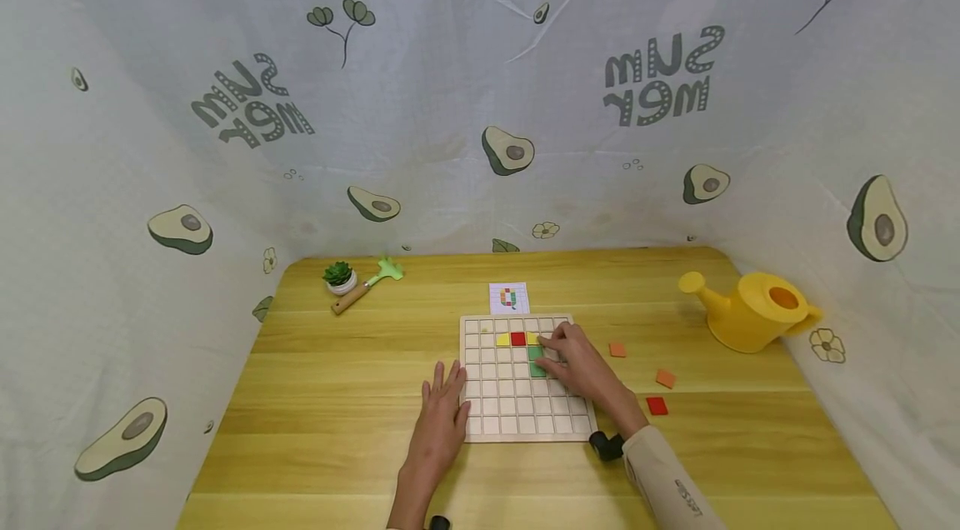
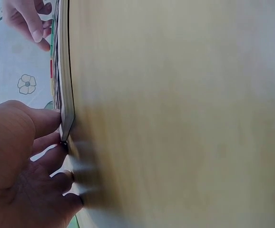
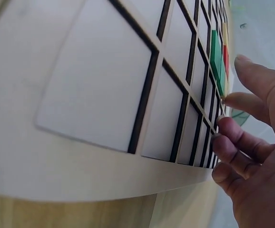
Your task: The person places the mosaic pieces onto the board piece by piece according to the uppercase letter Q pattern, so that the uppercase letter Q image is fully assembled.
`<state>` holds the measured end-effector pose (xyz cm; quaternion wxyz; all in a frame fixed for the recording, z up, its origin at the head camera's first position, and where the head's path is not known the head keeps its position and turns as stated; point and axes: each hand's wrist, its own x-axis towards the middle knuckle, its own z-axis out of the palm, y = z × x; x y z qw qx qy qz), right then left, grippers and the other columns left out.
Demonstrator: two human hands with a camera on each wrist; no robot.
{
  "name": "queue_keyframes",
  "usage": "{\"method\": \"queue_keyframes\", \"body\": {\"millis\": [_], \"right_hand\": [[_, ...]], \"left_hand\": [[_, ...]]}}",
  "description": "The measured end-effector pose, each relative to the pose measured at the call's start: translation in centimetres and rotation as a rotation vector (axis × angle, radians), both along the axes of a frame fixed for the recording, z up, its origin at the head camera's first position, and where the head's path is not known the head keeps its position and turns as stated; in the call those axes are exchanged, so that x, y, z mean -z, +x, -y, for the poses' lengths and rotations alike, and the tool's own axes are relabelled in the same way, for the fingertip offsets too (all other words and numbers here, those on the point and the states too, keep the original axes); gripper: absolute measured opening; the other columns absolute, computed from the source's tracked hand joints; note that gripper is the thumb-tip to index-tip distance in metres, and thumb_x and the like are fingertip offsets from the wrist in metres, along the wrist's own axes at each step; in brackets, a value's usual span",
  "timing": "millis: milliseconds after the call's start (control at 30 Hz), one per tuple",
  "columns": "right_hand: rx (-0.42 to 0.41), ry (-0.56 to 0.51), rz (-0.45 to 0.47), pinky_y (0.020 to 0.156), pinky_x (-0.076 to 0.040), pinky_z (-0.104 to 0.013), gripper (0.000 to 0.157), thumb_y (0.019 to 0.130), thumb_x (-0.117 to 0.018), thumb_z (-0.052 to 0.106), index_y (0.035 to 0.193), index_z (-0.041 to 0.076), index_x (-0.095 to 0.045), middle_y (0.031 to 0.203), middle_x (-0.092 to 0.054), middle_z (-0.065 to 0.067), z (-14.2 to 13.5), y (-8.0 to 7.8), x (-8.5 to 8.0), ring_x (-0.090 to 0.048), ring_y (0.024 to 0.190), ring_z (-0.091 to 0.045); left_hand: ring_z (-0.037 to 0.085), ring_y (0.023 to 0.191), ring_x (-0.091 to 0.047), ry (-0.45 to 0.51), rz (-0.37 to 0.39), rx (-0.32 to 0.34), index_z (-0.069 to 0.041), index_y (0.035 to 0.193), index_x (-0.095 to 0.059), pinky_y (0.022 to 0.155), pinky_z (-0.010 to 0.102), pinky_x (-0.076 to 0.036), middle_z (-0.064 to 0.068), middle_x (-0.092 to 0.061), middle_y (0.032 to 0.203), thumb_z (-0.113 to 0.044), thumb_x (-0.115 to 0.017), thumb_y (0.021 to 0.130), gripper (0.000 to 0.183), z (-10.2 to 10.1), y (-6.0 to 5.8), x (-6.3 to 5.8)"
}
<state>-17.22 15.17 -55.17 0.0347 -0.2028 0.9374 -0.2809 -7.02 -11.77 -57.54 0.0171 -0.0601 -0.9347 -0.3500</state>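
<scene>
A pale wooden grid board [image 1: 517,428] lies on the table. In its upper part, a yellow tile [image 1: 503,340], a red tile [image 1: 518,339] and a second yellow tile [image 1: 532,338] form a row, with two green tiles [image 1: 536,368] below its right end. My right hand [image 1: 583,363] touches the board beside the right yellow and green tiles; the right wrist view shows no tile gripped between its thumb and fingers [image 3: 247,104]. With fingers spread, my left hand [image 1: 438,426] rests on the table, its thumb against the board's left edge.
A patterned card [image 1: 508,297] lies behind the board. Orange tiles [image 1: 665,379] and a red tile [image 1: 657,406] lie to the right, before a yellow watering can [image 1: 750,317]. At the back left are a potted succulent [image 1: 341,276] and a small hand rake [image 1: 360,293].
</scene>
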Motion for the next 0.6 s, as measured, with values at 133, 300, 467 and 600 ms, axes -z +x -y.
{"method": "queue_keyframes", "body": {"millis": [133,300,467,600], "right_hand": [[0.004,0.002,0.017,0.077,-0.041,-0.031,0.048,0.101,-0.079,0.024,0.141,-0.002,-0.069,0.108,-0.055,-0.006,0.0,-0.1,0.1,-0.044,0.100,-0.022],[0.010,0.004,0.033,0.077,-0.039,-0.031,0.047,0.102,-0.078,0.025,0.141,0.000,-0.070,0.109,-0.055,-0.006,-0.1,-0.3,0.2,-0.044,0.101,-0.022],[0.024,-0.023,0.043,0.078,-0.044,-0.031,0.053,0.098,-0.082,0.027,0.142,0.000,-0.070,0.113,-0.059,-0.007,-0.3,-0.1,-0.2,-0.047,0.100,-0.022],[0.002,-0.074,0.033,0.079,-0.054,-0.034,0.051,0.095,-0.086,0.023,0.137,-0.002,-0.072,0.113,-0.064,-0.009,-1.4,0.2,-1.1,-0.057,0.098,-0.023]], "left_hand": [[0.045,0.161,-0.026,-0.004,0.004,0.002,0.006,0.155,-0.052,0.131,0.066,-0.018,0.020,-0.043,0.168,-0.001,-0.067,0.104,0.054,0.0,0.0,0.1],[0.045,0.162,-0.025,0.005,0.007,-0.003,0.005,0.156,-0.052,0.131,0.066,-0.018,0.019,-0.043,0.168,-0.001,-0.067,0.104,0.054,0.0,-0.1,0.1],[0.046,0.161,-0.026,0.011,0.006,0.002,0.006,0.155,-0.053,0.131,0.067,-0.019,0.020,-0.043,0.168,0.000,-0.067,0.104,0.053,0.0,0.0,0.1],[0.046,0.161,-0.026,0.009,0.010,0.004,0.006,0.155,-0.053,0.130,0.067,-0.019,0.020,-0.043,0.168,-0.001,-0.067,0.104,0.053,0.0,-0.1,0.0]]}}
